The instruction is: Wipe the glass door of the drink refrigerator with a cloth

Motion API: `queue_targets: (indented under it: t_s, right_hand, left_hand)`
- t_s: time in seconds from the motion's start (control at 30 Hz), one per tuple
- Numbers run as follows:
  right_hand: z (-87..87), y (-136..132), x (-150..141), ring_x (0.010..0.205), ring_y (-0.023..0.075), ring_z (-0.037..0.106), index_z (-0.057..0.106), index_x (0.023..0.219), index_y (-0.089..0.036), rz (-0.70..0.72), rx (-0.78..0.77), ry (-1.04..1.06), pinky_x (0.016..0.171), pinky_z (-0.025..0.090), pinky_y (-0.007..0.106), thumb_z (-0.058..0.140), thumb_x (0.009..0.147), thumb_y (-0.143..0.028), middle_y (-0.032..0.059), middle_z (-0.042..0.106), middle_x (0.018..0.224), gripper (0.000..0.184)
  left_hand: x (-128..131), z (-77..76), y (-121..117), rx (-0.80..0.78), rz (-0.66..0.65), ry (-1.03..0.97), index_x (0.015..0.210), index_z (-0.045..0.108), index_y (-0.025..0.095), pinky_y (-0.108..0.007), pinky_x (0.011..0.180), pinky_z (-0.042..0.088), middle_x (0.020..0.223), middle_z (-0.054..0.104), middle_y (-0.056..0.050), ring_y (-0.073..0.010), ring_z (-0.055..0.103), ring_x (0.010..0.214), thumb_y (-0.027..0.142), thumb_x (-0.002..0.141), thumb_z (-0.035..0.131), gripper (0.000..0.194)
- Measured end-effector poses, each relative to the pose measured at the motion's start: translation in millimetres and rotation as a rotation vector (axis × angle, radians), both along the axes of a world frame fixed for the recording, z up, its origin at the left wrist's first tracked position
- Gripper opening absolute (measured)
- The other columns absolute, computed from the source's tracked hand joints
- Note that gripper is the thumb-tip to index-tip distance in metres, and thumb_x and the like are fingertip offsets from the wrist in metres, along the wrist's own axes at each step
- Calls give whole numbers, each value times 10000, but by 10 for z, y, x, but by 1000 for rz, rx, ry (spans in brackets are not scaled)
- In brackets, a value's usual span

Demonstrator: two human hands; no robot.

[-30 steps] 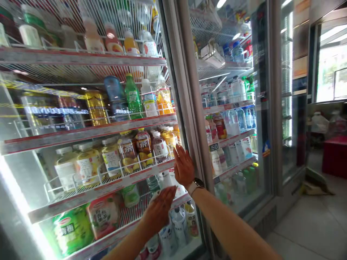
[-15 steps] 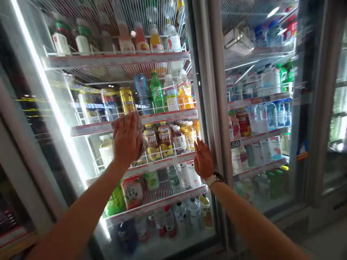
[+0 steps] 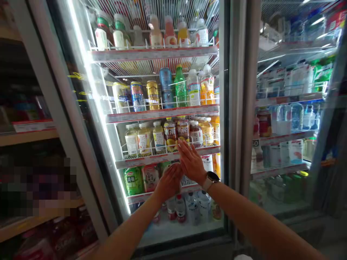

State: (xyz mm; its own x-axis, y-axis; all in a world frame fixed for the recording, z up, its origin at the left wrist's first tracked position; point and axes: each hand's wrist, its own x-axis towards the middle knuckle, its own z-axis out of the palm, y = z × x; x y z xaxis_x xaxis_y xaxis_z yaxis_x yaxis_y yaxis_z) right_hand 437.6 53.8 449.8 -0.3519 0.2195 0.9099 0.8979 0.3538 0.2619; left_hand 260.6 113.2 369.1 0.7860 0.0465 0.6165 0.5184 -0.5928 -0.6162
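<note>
Since the earlier frame the left hand (image 3: pixel 169 183) has come down and across to the right, and it now meets the right hand (image 3: pixel 191 163) in front of the lower part of a drinks cooler's glass door (image 3: pixel 168 231). Both hands are open and empty, with the fingers straight and close together. The right fingers angle up and to the left and cross above the left fingertips, which reach up under the right palm. Whether either hand touches the glass, I cannot tell. A smartwatch (image 3: pixel 212 179) sits on the right wrist.

Just behind the hands, a white wire shelf edge (image 3: pixel 165 157) runs across the cooler. Above it stand bottles of tea (image 3: pixel 170 134) with yellow fruit on their labels, and a row of pale bottled drinks (image 3: pixel 143 139) stands to their left. Below the hands are a green-labelled drink pack (image 3: pixel 132 181) and a pink-labelled pack (image 3: pixel 150 177), with bottles of water (image 3: pixel 193 208) on the cooler's lowest level.

Farther up are cans (image 3: pixel 153 94), a green soda bottle (image 3: pixel 180 86) and an orange juice bottle (image 3: pixel 207 86). To the right, past a metal door frame (image 3: pixel 237 90), a second cooler door shows bottled water (image 3: pixel 296 117). To the left stand wooden shelves (image 3: pixel 27 137), partly pixelated.
</note>
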Motion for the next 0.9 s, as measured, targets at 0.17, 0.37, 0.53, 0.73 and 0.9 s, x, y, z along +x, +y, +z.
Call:
queue_targets:
  t_s: [0.17, 0.37, 0.53, 0.73, 0.9]
  right_hand:
    - [274, 187, -566, 1507, 197, 230, 122, 1583, -109, 40, -5, -137, 1236, 221, 418, 367, 963, -138, 99, 309, 1607, 667]
    - [306, 397, -877, 1512, 229, 213, -9, 1582, -119, -14, 39, -31, 1236, 180, 474, 365, 994, -204, 98, 272, 1619, 703]
    - [209, 444, -933, 1519, 230, 184, -3, 1581, -99, -53, 88, -19, 1251, 106, 457, 374, 1007, -283, 102, 277, 1616, 711]
    - [197, 450, -926, 1515, 244, 202, -6, 1583, -96, -72, 87, -26, 1249, 119, 471, 386, 1006, -336, 116, 272, 1615, 737]
    - [192, 448, -934, 1506, 243, 233, 10, 1585, -95, -75, 109, -23, 1247, 113, 461, 382, 1009, -341, 119, 286, 1609, 728]
  left_hand:
    - [-634, 145, 104, -1, -2, 25, 1491, 418, 192, -386, 1206, 267, 1401, 599, -96, -205, 473, 1368, 188, 910, 471, 584]
    - [-1317, 1531, 212, 42, 151, -646, 1553, 271, 130, -487, 1241, 159, 1593, 339, -141, -275, 224, 1511, 306, 978, 382, 612]
    - [-1367, 1557, 278, -18, 142, -907, 1563, 239, 140, -476, 1252, 104, 1622, 277, -131, -255, 182, 1524, 350, 1002, 333, 606]
    - [-1484, 570, 240, -70, 197, -1151, 1579, 188, 184, -500, 1250, 68, 1638, 234, -126, -268, 159, 1527, 325, 999, 358, 620]
    - [-1489, -607, 66, -192, 310, -1222, 1591, 77, 207, -582, 1238, 86, 1661, 140, -119, -306, 102, 1530, 258, 980, 382, 685]
